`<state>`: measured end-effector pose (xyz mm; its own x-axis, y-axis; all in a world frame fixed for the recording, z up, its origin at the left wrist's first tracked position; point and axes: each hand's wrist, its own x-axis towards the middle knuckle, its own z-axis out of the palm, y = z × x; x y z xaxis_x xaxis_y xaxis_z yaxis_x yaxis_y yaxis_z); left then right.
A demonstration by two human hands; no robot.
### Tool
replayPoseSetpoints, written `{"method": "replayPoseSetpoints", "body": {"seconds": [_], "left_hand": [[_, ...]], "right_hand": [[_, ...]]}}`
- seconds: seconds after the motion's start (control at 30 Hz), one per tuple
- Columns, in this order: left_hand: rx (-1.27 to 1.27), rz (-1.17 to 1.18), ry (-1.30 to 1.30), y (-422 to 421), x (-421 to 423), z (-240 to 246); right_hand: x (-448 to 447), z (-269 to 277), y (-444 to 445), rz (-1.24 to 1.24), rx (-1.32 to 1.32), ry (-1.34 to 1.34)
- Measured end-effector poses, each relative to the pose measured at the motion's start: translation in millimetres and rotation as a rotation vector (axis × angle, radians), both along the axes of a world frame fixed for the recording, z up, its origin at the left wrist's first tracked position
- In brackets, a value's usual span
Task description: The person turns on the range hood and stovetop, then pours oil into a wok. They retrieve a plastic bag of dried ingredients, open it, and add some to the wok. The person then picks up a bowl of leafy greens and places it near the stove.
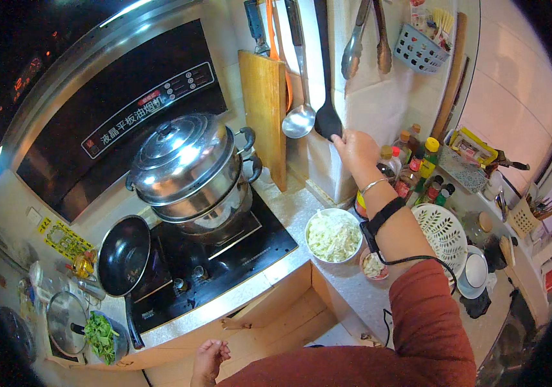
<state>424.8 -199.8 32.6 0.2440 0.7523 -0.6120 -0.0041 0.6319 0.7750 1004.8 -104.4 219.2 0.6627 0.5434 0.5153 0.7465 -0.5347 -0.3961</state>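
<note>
My right hand (357,147) reaches up to the wall and touches the lower edge of a black spatula (328,121) that hangs there; its fingers are bent at the rim of the blade. Beside the spatula hangs a steel ladle (298,122). My left hand (210,357) is low in the view, in front of the counter, with curled fingers and nothing seen in it. Below my right forearm stand a white bowl of shredded pale vegetable (334,235) and a small bowl of chopped pieces (374,266).
A lidded steel steamer pot (194,164) and a black frying pan (124,256) stand on the cooktop (252,251). A wooden cutting board (264,116) leans at the wall. Bottles (430,157) and a white colander (440,232) are at right, leafy greens (100,337) at lower left.
</note>
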Motion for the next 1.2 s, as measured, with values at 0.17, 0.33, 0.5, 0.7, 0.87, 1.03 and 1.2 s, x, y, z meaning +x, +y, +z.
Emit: {"method": "replayPoseSetpoints", "body": {"seconds": [0.17, 0.33, 0.5, 0.7, 0.87, 1.03, 1.2], "left_hand": [[0.006, -0.023, -0.008, 4.2, -7.0, -1.9], [0.039, -0.139, -0.058, 15.4, -6.5, -3.1], [0.050, -0.251, -0.126, 24.3, -0.6, 0.0], [0.077, -0.334, -0.218, 34.3, 5.8, 5.9], [0.275, -0.332, -0.317, 41.9, 22.7, 27.5], [0.381, -0.311, -0.575, 50.1, 60.0, 72.8], [0.258, -0.333, -0.783, 34.2, 91.9, 94.9]], "right_hand": [[-14.3, 2.6, -24.6, 0.242, 0.044, -0.004], [-53.7, 21.4, -73.3, 0.590, 0.188, 0.042], [-92.2, 63.9, -99.3, 0.790, 0.424, 0.270], [-136.7, 102.5, -98.5, 0.754, 0.498, 0.194], [-194.2, 55.7, -155.7, 0.834, 0.113, 0.185], [-258.1, -14.5, -229.7, 1.055, -0.180, 0.442], [-260.8, -54.4, -276.5, 1.090, -0.413, 0.396]]}}
